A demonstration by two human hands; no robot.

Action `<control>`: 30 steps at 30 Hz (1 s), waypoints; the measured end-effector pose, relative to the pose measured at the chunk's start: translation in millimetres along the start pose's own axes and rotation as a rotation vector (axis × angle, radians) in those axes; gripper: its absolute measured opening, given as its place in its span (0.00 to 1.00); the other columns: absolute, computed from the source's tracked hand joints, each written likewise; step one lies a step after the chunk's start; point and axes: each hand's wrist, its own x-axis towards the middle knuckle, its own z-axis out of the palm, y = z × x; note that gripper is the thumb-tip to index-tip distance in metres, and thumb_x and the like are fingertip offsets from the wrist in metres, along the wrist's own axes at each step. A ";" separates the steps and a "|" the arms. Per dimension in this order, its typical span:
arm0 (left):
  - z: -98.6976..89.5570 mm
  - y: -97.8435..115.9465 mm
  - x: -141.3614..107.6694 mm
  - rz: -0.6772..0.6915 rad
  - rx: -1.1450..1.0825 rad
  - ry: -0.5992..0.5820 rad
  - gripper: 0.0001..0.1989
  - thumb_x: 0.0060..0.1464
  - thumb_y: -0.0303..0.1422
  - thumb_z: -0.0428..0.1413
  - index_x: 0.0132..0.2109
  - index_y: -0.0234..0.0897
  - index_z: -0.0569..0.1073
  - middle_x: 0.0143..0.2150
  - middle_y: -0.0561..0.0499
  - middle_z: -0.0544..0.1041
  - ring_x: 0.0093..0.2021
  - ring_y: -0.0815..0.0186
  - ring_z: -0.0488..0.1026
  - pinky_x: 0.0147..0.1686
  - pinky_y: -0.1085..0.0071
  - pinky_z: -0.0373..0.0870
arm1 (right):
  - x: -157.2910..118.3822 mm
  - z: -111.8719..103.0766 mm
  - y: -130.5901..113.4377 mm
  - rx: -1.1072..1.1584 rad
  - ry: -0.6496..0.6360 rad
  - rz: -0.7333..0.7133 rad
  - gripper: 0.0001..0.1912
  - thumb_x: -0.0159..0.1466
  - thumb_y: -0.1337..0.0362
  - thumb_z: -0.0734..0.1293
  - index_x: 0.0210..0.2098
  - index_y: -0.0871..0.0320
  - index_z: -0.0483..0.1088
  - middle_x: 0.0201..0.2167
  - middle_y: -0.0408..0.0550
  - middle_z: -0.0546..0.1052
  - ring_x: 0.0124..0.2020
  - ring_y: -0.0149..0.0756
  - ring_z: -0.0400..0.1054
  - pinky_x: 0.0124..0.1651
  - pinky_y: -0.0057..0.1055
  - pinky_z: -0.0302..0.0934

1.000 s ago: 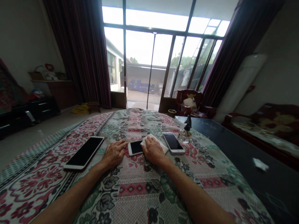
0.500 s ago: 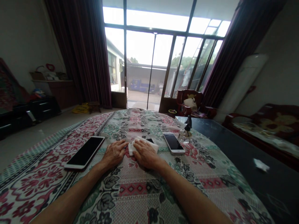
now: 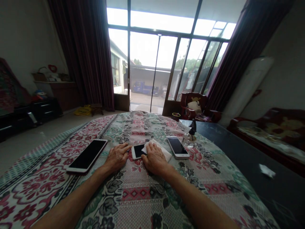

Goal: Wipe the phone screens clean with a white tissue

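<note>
White cloth under flat right grip, on small phone; open left grip touching it; 2 phones flanking.

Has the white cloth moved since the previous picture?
Yes. The white cloth under the right hand has slid rightward, toward the white smartphone, which stayed put, uncovering most of the small phone.

Right hand flat on white wipe, wipe partly over black-screen smartphone. Left hand just beside that phone. Second smartphone to the right, large smartphone to the left, all on floral quilt.
</note>
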 end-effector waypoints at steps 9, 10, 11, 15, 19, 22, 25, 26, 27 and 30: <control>-0.9 1.5 -1.0 -0.024 0.042 -0.007 0.22 0.59 0.29 0.47 0.58 0.42 0.72 0.63 0.48 0.69 0.63 0.59 0.64 0.62 0.60 0.58 | -12.6 4.9 -26.3 0.104 -0.014 -0.405 0.30 0.69 0.53 0.54 0.65 0.64 0.58 0.67 0.59 0.58 0.68 0.50 0.49 0.68 0.46 0.43; -0.9 1.2 -1.0 -0.019 0.042 -0.011 0.22 0.59 0.29 0.47 0.58 0.42 0.72 0.63 0.48 0.69 0.63 0.59 0.64 0.62 0.60 0.58 | -9.8 3.7 -23.2 0.101 -0.007 -0.405 0.27 0.70 0.54 0.53 0.63 0.60 0.60 0.66 0.56 0.60 0.67 0.49 0.50 0.67 0.48 0.44; -0.9 1.0 -0.9 -0.015 0.039 -0.014 0.21 0.60 0.29 0.47 0.58 0.42 0.72 0.64 0.48 0.69 0.63 0.59 0.63 0.62 0.60 0.58 | -6.6 2.0 -19.1 0.093 -0.003 -0.392 0.25 0.70 0.55 0.53 0.62 0.57 0.61 0.66 0.53 0.61 0.66 0.49 0.51 0.66 0.51 0.44; -0.3 0.3 -0.5 -0.008 0.028 -0.014 0.21 0.60 0.29 0.46 0.58 0.42 0.72 0.63 0.48 0.69 0.63 0.58 0.63 0.62 0.58 0.58 | 5.3 -5.0 1.1 0.037 0.023 -0.264 0.22 0.71 0.56 0.51 0.60 0.49 0.64 0.65 0.47 0.62 0.66 0.53 0.51 0.63 0.60 0.45; 0.3 0.3 -0.4 -0.004 0.010 0.007 0.22 0.59 0.29 0.46 0.58 0.42 0.72 0.63 0.48 0.69 0.62 0.58 0.64 0.62 0.58 0.58 | 11.6 -6.8 16.0 -0.003 0.025 -0.122 0.24 0.71 0.53 0.51 0.62 0.50 0.62 0.68 0.48 0.58 0.67 0.56 0.47 0.62 0.61 0.44; 1.0 0.0 -0.6 0.003 -0.006 0.021 0.21 0.59 0.29 0.46 0.57 0.43 0.73 0.63 0.48 0.70 0.62 0.58 0.65 0.61 0.57 0.59 | 12.3 -5.5 20.6 -0.007 0.026 -0.047 0.24 0.71 0.53 0.50 0.62 0.50 0.61 0.69 0.48 0.56 0.67 0.59 0.47 0.59 0.61 0.48; 1.8 -0.4 -0.5 0.003 -0.013 0.030 0.21 0.59 0.29 0.47 0.57 0.43 0.73 0.62 0.48 0.70 0.62 0.57 0.65 0.61 0.57 0.59 | 8.5 -3.8 17.3 -0.028 0.051 -0.027 0.24 0.70 0.53 0.52 0.62 0.51 0.61 0.68 0.49 0.57 0.66 0.60 0.48 0.58 0.59 0.50; 1.9 -0.4 -0.4 0.001 -0.012 0.031 0.21 0.59 0.29 0.47 0.57 0.42 0.73 0.62 0.48 0.70 0.62 0.57 0.65 0.61 0.57 0.59 | 6.1 -3.4 14.1 -0.038 0.062 -0.026 0.24 0.70 0.53 0.53 0.62 0.51 0.61 0.68 0.51 0.58 0.66 0.60 0.48 0.58 0.59 0.50; 1.8 -0.2 -0.4 0.000 -0.010 0.031 0.21 0.59 0.29 0.47 0.57 0.42 0.73 0.62 0.48 0.70 0.62 0.57 0.65 0.61 0.57 0.59 | 3.2 -3.0 9.9 -0.046 0.069 -0.029 0.24 0.70 0.54 0.54 0.62 0.52 0.61 0.67 0.52 0.58 0.65 0.60 0.49 0.59 0.59 0.49; 0.9 1.0 -0.7 -0.001 -0.003 0.027 0.22 0.59 0.28 0.47 0.57 0.42 0.73 0.63 0.47 0.70 0.62 0.58 0.65 0.61 0.58 0.59 | -8.4 -2.0 -7.6 -0.044 0.073 -0.081 0.25 0.69 0.54 0.55 0.63 0.53 0.60 0.67 0.53 0.59 0.65 0.59 0.49 0.61 0.59 0.46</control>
